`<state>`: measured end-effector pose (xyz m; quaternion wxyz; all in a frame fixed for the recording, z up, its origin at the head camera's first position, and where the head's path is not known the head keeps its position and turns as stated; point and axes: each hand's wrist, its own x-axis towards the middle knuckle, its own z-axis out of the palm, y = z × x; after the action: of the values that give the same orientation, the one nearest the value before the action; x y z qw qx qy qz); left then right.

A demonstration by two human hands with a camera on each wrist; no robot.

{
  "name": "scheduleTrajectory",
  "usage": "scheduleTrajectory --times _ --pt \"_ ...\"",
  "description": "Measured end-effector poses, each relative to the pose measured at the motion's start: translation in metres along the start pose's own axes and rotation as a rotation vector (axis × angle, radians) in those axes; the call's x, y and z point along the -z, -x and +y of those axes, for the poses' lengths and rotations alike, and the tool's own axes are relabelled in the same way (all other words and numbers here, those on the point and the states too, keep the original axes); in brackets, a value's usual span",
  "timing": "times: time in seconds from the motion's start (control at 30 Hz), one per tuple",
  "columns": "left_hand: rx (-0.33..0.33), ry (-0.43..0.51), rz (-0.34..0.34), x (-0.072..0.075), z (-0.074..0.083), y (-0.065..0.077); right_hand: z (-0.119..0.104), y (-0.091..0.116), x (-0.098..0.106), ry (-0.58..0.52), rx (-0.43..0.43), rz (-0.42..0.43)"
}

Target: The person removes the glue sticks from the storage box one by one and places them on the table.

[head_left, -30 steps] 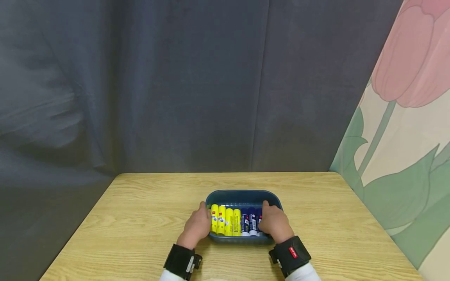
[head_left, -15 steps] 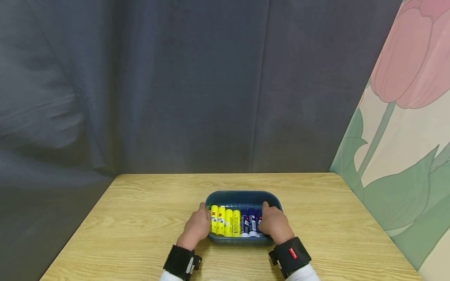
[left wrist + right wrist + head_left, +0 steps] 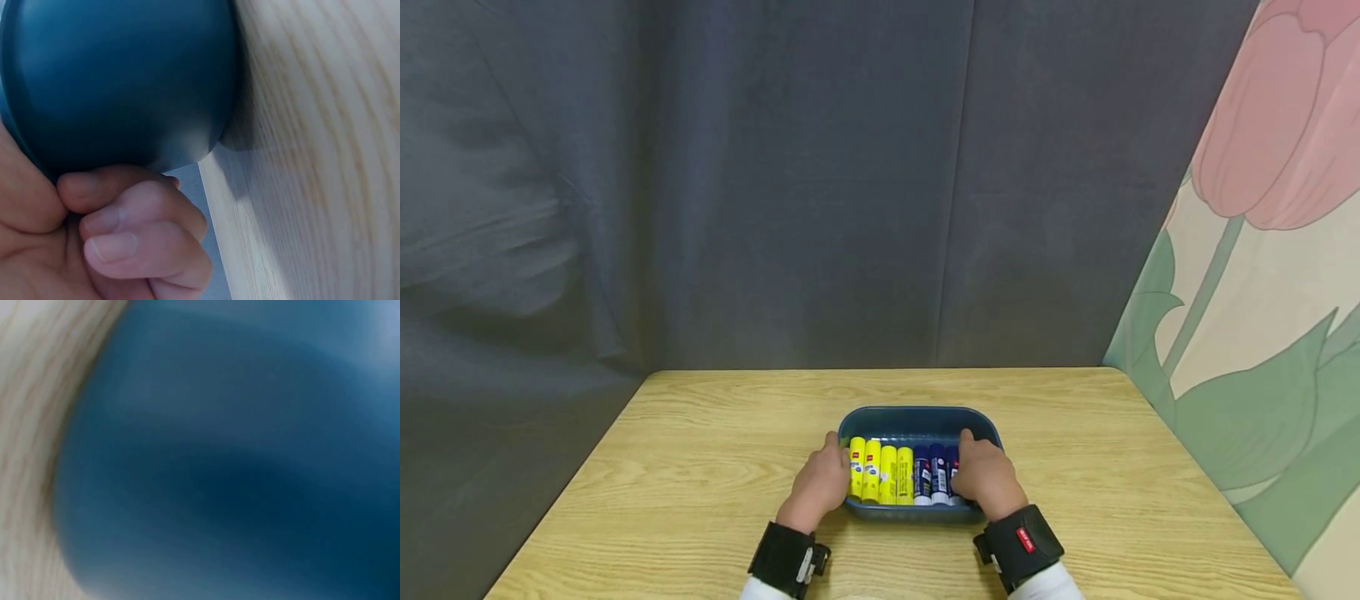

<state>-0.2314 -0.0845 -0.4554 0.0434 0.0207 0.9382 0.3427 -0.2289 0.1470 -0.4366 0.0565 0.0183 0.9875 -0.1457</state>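
Observation:
A dark blue plastic bin (image 3: 917, 513) stands on the wooden table. Side by side in it lie several yellow glue sticks (image 3: 888, 475) and, to their right, dark blue glue sticks with white ends (image 3: 939, 475). My left hand (image 3: 822, 479) grips the bin's left end. Its curled fingers (image 3: 150, 219) press against the bin's outer wall (image 3: 125, 75) in the left wrist view. My right hand (image 3: 988, 475) lies over the bin's right end, covering part of the rightmost blue stick; its fingertips are hidden. Only the bin's wall (image 3: 219, 456) and some table show in the right wrist view.
The light wooden table (image 3: 700, 467) extends around the bin on all sides. Behind it hangs a dark grey curtain (image 3: 805, 183). A wall with a painted tulip (image 3: 1270, 117) borders the table's right side. Black bands (image 3: 1021, 546) circle both wrists.

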Motion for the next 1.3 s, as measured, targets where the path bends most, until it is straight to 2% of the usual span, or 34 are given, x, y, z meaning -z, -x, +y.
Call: scheduleTrajectory --times 0.6,0.97,1.3 --pt "-0.018 0.006 -0.009 0.0000 0.0005 0.0025 0.0018 0.0028 0.0010 -0.005 0.011 0.005" --pt "0.000 0.000 -0.013 0.0006 0.0020 0.0027 0.0015 0.0026 0.0017 0.000 0.009 -0.006" --pt "-0.022 -0.006 -0.004 -0.0007 0.0001 0.0020 0.0015 0.0020 -0.0001 0.001 0.011 0.000"
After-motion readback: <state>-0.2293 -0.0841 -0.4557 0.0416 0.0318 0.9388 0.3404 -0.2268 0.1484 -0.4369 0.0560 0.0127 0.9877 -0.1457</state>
